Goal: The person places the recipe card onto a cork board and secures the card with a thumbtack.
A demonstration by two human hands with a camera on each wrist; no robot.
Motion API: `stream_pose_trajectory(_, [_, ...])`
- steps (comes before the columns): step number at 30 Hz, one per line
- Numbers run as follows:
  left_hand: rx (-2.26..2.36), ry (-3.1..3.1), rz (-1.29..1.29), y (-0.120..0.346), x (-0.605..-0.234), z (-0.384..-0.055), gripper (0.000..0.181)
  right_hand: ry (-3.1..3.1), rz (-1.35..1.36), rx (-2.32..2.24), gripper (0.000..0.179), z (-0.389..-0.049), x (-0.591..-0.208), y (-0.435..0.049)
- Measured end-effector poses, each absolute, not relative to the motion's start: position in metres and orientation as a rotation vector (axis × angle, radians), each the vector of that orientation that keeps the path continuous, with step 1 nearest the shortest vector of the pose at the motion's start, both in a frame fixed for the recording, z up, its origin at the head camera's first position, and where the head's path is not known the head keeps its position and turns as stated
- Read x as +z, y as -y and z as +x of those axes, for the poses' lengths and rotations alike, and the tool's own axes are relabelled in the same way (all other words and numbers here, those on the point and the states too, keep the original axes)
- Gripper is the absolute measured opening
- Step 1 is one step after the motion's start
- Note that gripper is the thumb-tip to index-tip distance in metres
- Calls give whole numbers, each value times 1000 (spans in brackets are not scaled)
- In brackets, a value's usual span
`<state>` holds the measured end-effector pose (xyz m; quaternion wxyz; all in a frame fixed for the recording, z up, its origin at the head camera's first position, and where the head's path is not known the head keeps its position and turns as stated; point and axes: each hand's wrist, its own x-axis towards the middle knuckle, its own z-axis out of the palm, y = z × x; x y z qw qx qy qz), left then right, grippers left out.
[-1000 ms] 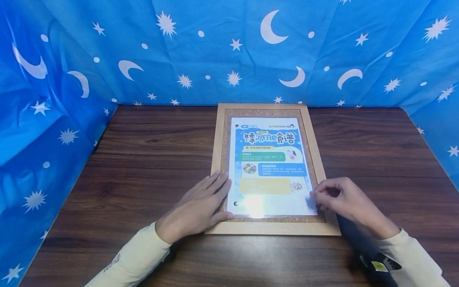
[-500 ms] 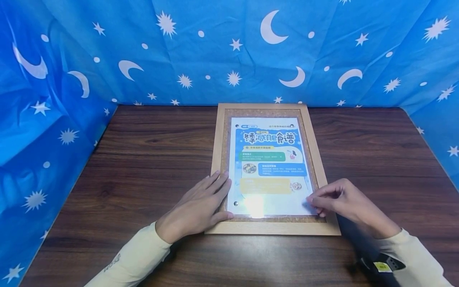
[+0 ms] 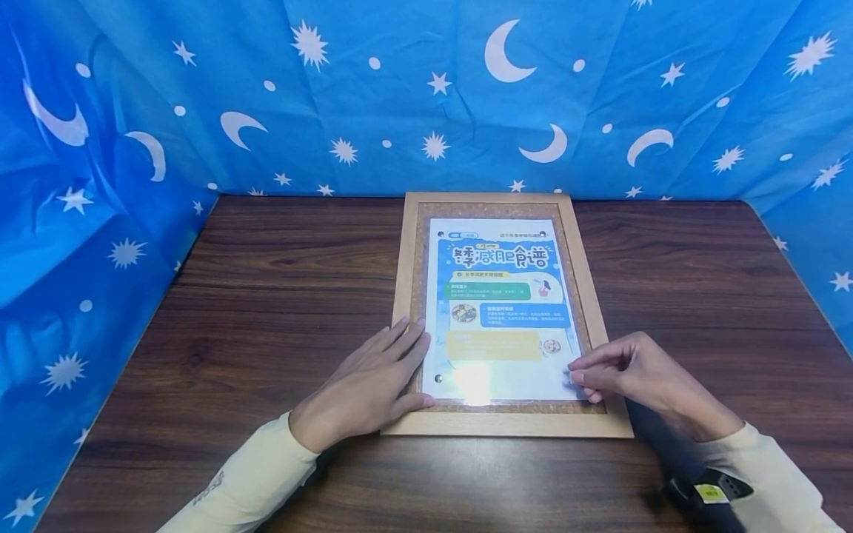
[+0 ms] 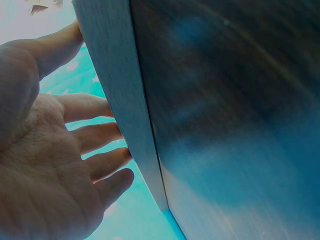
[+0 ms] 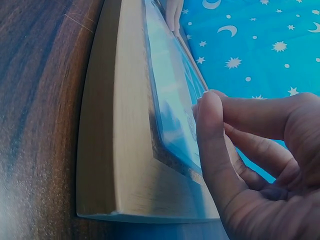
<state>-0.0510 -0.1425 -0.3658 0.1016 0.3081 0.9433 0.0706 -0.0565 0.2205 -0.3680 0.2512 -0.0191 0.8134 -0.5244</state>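
A wood-framed cork board [image 3: 506, 426] lies flat on the table. On its cork is a printed sheet [image 3: 506, 374] in a clear sleeve, with silver thumbtacks [image 3: 437, 378] at its two top corners and lower left corner. My left hand [image 3: 373, 374] rests on the board's left side, fingers spread and straight; in the left wrist view its fingers reach over the frame's edge [image 4: 117, 95]. Over the sheet's lower right corner, my right hand [image 3: 636, 374] pinches a thumbtack [image 5: 195, 107] between thumb and index finger. The fingertips hide most of it.
The dark wooden table [image 3: 280, 296] extends around the board. A blue curtain [image 3: 400, 96] with white moons and stars hangs behind and at both sides. The board's far edge is close to the curtain. Glare [image 3: 476, 381] whitens the sheet's lower part.
My right hand has shifted slightly left, its fingertips moving further over the sheet's lower right corner. The left hand and the board stay where they were.
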Motion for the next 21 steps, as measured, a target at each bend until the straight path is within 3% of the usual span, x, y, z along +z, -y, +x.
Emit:
stream_pose_trajectory(8, [212, -2794, 915, 142, -366, -51, 80, -2198, -26, -1412, 26, -56, -368, -220])
stream_pose_trajectory(15, [217, -2793, 915, 142, -365, -51, 80, -2217, -143, -1368, 10, -57, -370, -217])
stream_pose_trajectory(21, [216, -2792, 919, 141, -365, -51, 80, -2323, -228, -1276, 8, -60, -370, -210])
